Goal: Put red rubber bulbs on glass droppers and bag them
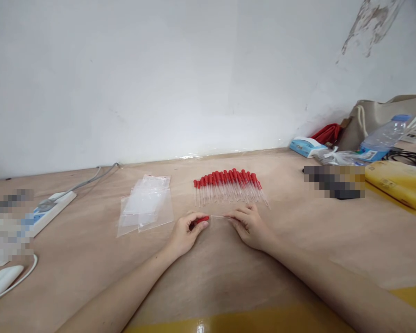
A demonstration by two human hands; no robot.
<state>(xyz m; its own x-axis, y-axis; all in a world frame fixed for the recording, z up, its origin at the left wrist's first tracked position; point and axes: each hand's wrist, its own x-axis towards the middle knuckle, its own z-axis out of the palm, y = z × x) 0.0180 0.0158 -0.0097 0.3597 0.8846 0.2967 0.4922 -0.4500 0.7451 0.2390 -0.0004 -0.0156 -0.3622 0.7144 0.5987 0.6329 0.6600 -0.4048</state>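
My left hand [187, 231] is closed around red rubber dropper bulbs [203, 218]; how many it holds is hidden by the fingers. From there a thin clear dropper tube [219, 217] runs across to my right hand [248, 225], whose thumb and fingertips pinch its other end. Whether tube and bulb are joined I cannot tell. Just beyond both hands, a row of droppers [229, 180] lies on the brown table covering, red bulbs pointing away and clear tubes towards me. Clear plastic bags [146, 203] lie flat in an overlapping pile, left of the row.
A white power strip [60, 210] with a grey cable lies at the left, near a white corded device [3, 282]. On the right are a blue tissue pack [307, 147], a plastic bottle [384, 136], a yellow packet [398, 182] and a beige bag [384, 111]. A wall [180, 78] stands behind.
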